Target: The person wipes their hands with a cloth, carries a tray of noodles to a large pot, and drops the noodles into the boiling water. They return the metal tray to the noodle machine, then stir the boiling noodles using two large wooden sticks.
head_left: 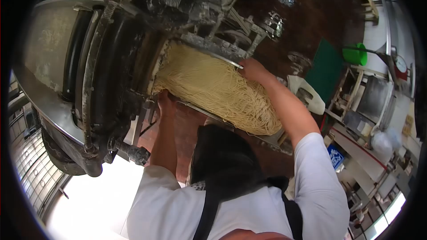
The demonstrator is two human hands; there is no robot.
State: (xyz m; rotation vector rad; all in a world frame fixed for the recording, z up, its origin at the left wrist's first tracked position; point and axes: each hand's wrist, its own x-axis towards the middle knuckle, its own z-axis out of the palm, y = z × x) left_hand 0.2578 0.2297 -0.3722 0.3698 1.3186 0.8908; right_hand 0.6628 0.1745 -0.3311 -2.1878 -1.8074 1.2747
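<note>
A long mass of thin yellow noodles [213, 89] lies on a narrow tray [202, 109] that runs out from a large dark machine [111, 62]. The noodles are flat and straight near the machine and loosely heaped at the far end. My left hand [165, 102] is at the tray's near edge beside the machine, with its fingers mostly hidden under the noodles and edge. At the opposite side, my right hand [251, 70] is closed at the end of a thin metal rod [231, 61] that lies along the tray's far edge.
Machine parts with a spring [175, 2] stand above the tray. A white plastic stool [307, 94] and a green board [328, 69] are to the right. Farther right are a green bucket [355, 54], a dial scale [400, 64] and cluttered shelving. The floor is reddish tile.
</note>
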